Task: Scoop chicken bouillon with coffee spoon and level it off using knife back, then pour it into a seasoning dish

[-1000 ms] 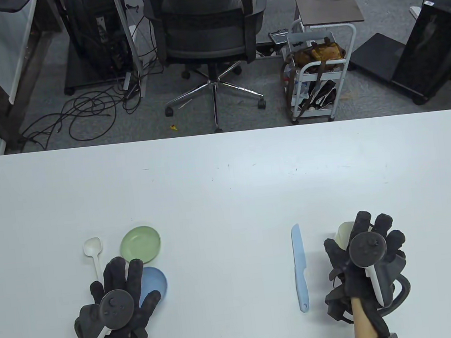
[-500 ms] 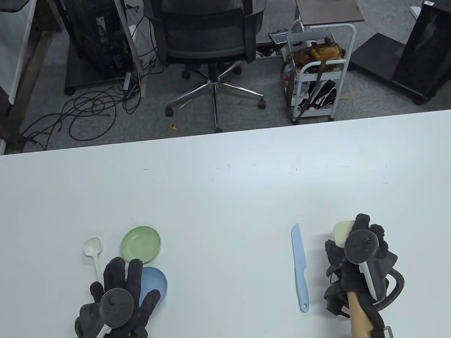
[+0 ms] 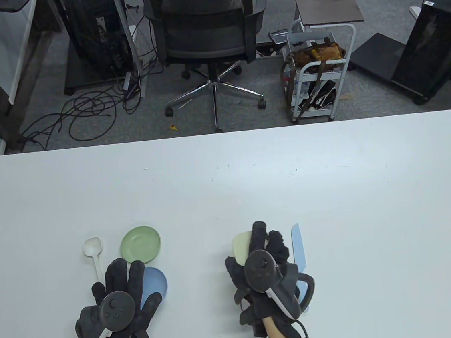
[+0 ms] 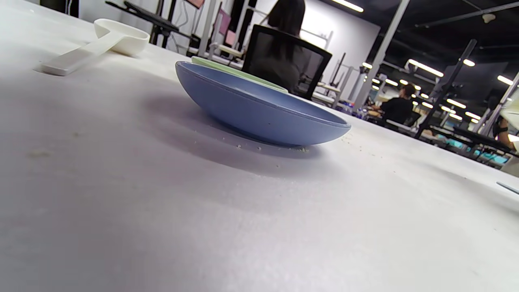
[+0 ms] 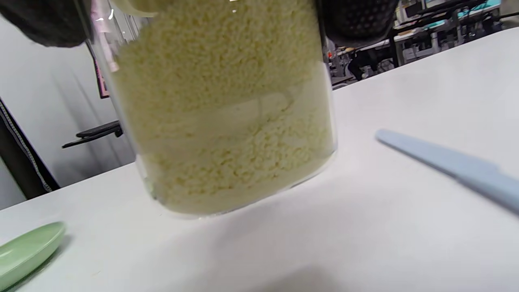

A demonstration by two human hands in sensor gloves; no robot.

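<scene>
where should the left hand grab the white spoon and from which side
Take the white spoon by its handle, the flat straight part that runs toward the person, coming down from above on its near end. The bowl lies at the far end and should stay free for scooping. The spoon lies flat on the table, just left of the green dish, so a pinch across the handle's narrow sides looks easiest. The left hand is right beside it.

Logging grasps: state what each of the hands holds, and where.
Right hand grips the clear bouillon jar round its upper part, near the lid. Left hand holds nothing; it lies open over the blue dish.
</scene>
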